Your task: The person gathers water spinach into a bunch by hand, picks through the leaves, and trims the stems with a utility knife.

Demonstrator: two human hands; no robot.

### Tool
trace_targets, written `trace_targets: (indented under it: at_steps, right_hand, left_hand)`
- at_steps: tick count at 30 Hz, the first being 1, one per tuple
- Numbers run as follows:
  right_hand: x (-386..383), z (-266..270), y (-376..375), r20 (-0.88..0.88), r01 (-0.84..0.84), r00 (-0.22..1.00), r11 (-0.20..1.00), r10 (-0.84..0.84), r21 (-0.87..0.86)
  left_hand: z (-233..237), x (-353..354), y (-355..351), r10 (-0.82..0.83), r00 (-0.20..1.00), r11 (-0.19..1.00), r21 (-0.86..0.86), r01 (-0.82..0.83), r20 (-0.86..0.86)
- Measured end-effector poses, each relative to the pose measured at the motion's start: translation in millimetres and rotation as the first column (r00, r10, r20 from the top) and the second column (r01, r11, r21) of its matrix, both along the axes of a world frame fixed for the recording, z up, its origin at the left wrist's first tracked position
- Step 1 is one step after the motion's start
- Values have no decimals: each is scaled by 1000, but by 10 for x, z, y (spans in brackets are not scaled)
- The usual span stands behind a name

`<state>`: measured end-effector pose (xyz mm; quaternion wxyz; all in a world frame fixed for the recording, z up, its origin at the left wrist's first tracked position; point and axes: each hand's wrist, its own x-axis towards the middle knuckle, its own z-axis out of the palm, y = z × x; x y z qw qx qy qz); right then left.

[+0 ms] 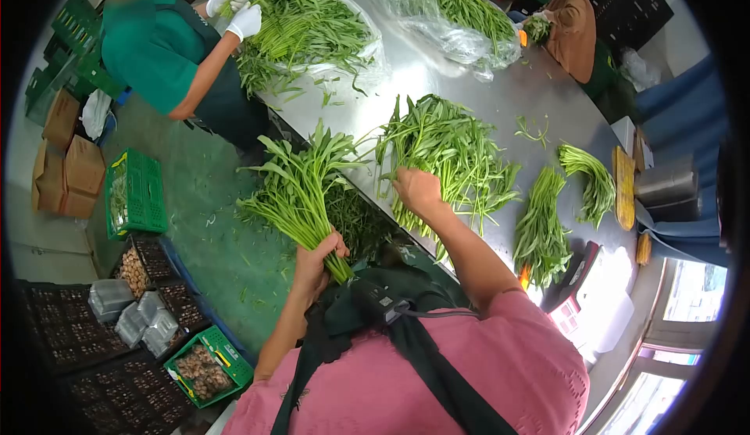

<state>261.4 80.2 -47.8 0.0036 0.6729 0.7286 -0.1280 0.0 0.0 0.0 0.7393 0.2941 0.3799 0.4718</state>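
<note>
A thick bunch of leafy green stems [301,196] is gripped near its lower ends by my left hand [322,257], over the table's near edge. My right hand [419,190] is closed at the left side of a loose pile of the same greens [453,153] on the metal table [508,99]; what its fingers hold is hidden. To the right lie a long bundle of greens [543,228] and a smaller curved bundle [587,177]. A few loose stems [533,132] rest behind them.
A co-worker in gloves [160,44] stands at the left beside a large heap of greens [305,25]. Another person [573,28] sits at the far right. Bagged greens [461,13] lie between them. Crates [137,193] and cartons [78,169] stand on the floor at left.
</note>
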Motion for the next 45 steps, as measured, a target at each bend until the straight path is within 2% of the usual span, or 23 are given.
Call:
trace_targets:
  at_steps: [2, 7, 9, 11, 13, 15, 16, 17, 19, 21, 23, 24, 25, 26, 27, 29, 30, 31, 33, 34, 39, 41, 45]
  right_hand:
    - [24, 6, -27, -75, 108, 992, 986, -98, 129]
    - [109, -174, -130, 7, 85, 996, 994, -86, 66]
    - [144, -214, -126, -44, 154, 988, 975, -148, 163]
    - [222, 17, -242, -297, 215, 951, 879, -89, 426]
    - [286, 441, -273, -509, 402, 850, 796, -139, 454]
    - [411, 850, -339, -671, 560, 715, 736, -197, 381]
    - [470, 990, -378, -733, 606, 662, 688, -156, 400]
    - [510, 1107, -432, -734, 608, 661, 686, -157, 401]
    - [546, 1322, -533, -695, 597, 719, 540, -32, 593]
    - [521, 1333, -614, -662, 588, 747, 524, -61, 616]
    - [547, 988, -626, -776, 679, 593, 651, -213, 340]
    - [578, 802, -646, -775, 677, 596, 650, -209, 345]
    - [606, 616, -667, -863, 679, 375, 734, -339, 7]
    - [627, 504, -677, -855, 578, 152, 747, -495, -329]
    - [648, 484, -648, -857, 575, 159, 752, -489, -323]
    - [668, 417, -661, -915, 721, 235, 690, -329, -64]
    - [635, 608, -662, -920, 737, 270, 676, -284, 8]
    - [632, 650, -644, -920, 739, 268, 674, -286, 6]
    - [611, 702, -618, -968, 722, 233, 683, -93, 109]
    - [574, 762, -609, -974, 685, 192, 727, -121, 45]
    - [346, 804, -575, -977, 600, 207, 795, -49, 88]
    - [287, 813, -545, -982, 485, 178, 874, -65, 31]
    - [94, 746, -547, -985, 400, 161, 916, -60, 10]
  left_hand:
    - [-23, -24, 3, 28, 1000, 999, 28, -28, -4]
    - [-78, -83, -67, 64, 998, 997, -35, -64, 2]
    - [-107, -79, -55, 59, 998, 998, -31, -58, 34]
    - [-102, -41, -41, 43, 997, 999, -9, -42, 58]
    - [-59, -28, -15, 43, 999, 999, -7, -43, 16]
    - [-61, -24, 7, 44, 999, 999, -4, -44, 22]
    - [-51, -19, 7, 40, 999, 999, -4, -40, 24]
    - [-43, -16, 11, 36, 999, 999, -4, -36, 25]
    - [-47, -11, 22, 30, 999, 1000, 0, -30, 22]
    - [-43, 11, 38, 25, 999, 1000, 6, -25, 25]
    - [-22, 24, 39, 17, 1000, 1000, 13, -17, 0]
    - [-10, 33, 41, 18, 1000, 1000, 18, -18, 3]
    - [4, 41, 41, 16, 1000, 1000, 19, -16, 2]
    - [11, 44, 41, 14, 1000, 1000, 19, -14, 0]
    - [-3, 49, 57, 21, 1000, 999, 24, -21, 5]
    - [-43, 22, 33, 7, 1000, 1000, 13, -6, -8]
    - [-38, 19, 22, 6, 1000, 1000, 11, -5, -10]
    - [-25, 20, 18, 15, 1000, 1000, 15, -14, -14]
    - [-28, 18, 14, 20, 1000, 1000, 20, -20, -18]
    - [-49, 6, 14, 14, 1000, 1000, 21, -14, -15]
    - [-48, -2, 3, 10, 1000, 1000, 29, -11, 13]
    - [54, 41, -26, 80, 997, 997, 17, -80, -6]
    - [55, 12, -36, 102, 995, 995, 11, -102, 1]
